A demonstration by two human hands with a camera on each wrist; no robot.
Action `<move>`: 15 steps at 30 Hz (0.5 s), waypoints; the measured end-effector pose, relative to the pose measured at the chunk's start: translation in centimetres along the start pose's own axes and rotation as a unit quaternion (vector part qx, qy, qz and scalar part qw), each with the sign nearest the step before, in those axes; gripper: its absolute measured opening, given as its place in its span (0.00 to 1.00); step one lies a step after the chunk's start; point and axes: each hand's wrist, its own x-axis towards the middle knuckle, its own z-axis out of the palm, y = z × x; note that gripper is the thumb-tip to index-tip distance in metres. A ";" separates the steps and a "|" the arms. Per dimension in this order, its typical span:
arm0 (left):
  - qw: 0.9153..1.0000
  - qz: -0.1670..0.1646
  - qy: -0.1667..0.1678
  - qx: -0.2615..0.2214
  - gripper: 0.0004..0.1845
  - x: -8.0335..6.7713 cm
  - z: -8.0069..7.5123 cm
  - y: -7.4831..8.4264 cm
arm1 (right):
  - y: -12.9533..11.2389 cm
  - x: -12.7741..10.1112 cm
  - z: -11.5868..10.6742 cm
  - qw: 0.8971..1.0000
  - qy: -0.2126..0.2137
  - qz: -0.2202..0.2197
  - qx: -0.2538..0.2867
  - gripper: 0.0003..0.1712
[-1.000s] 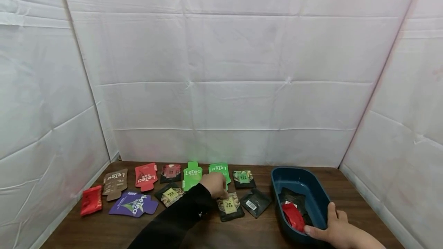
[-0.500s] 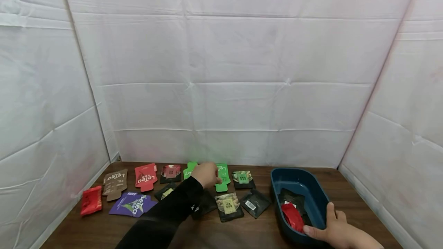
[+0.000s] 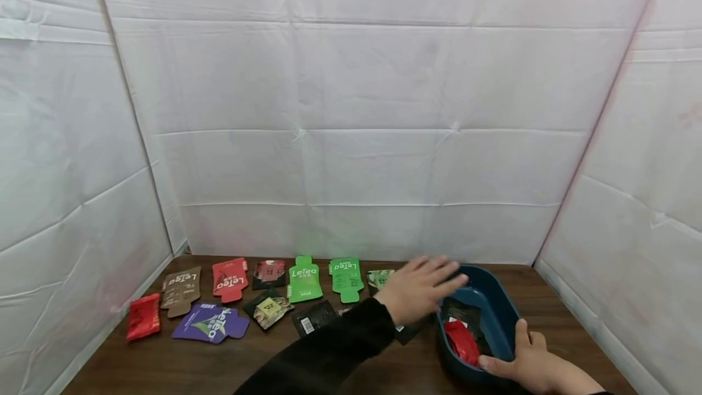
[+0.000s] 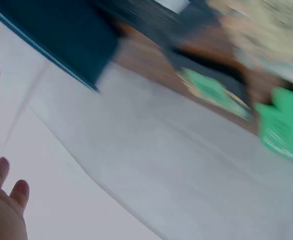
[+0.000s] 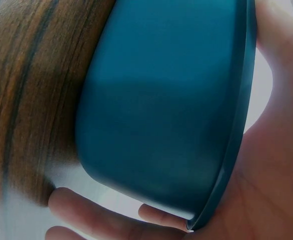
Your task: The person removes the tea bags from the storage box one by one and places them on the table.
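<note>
Bin (image 3: 496,294), dark blue, stands on the table (image 3: 164,370) with the right hand (image 3: 529,361) clamped on its near rim: thumb inside the wall, fingers wrapped under the outside, as the right wrist view shows plainly on the bin (image 5: 166,100) and the hand (image 5: 271,165). The left hand (image 3: 419,288) hovers at the bin's left rim, palm down, fingers straight and spread, grasping nothing that I can see; the left wrist view, though blurred, also shows loose, empty fingers (image 4: 1,210).

By my reading this is the step at the bin itself, one hand steadying it while the other passes over its edge. Whether a packet is being let go cannot be told.

Inside the bin, just beyond the right thumb, lie a red packet (image 3: 463,341) and a black packet (image 3: 463,313), both below and to the right of the left fingertips. Loose packets lie well to the left of that hand: two green ones (image 3: 304,278), and a barcode packet (image 3: 312,317) beside the sleeve. One more packet (image 3: 378,276) peeks out just behind the left wrist.

A further pick would call for the left hand to swing away from the bin and close on one flat packet by its edge, while the right hand's hold stays firm.
</note>
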 end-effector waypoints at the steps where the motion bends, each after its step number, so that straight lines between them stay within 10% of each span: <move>1: 1.000 0.012 -0.013 0.001 0.45 0.6 -0.1 0.9 | 0.0 0.0 0.1 1.000 0.002 -0.004 -0.004 0.76; 6: 0.989 0.035 -0.121 -0.076 0.48 3.3 -0.2 4.0 | 0.1 0.0 0.4 1.000 0.006 -0.016 -0.022 0.75; 15: 0.931 0.052 -0.241 -0.268 0.22 6.1 0.4 5.9 | 0.4 -0.2 0.1 1.000 -0.001 -0.014 0.006 0.76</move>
